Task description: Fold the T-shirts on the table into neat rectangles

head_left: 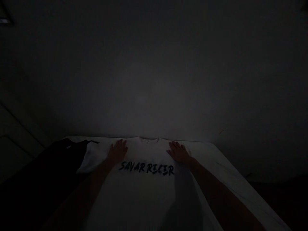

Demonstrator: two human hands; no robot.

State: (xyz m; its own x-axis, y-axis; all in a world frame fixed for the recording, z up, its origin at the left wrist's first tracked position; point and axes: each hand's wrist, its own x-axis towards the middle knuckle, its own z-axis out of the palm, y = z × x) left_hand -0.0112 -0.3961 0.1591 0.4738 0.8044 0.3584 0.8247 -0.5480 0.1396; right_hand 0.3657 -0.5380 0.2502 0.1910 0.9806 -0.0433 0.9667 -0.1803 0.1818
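Note:
A white T-shirt [144, 195] lies spread face up, its neckline toward the wall and dark lettering across its chest. My left hand [117, 151] rests flat on the shirt's left shoulder area as I see it, fingers spread. On the opposite shoulder lies my right hand [179, 152], also flat with its fingers apart. Neither hand grips the cloth. The dim light hides the finer folds, and a shadow falls over the shirt's lower right part.
Beneath the shirt is a pale, marble-patterned table [231, 176], its far edge near a plain grey wall [154, 80]. A black garment [55, 170] is spread at the left, beside the white shirt. A framed object [4, 14] hangs at the upper left.

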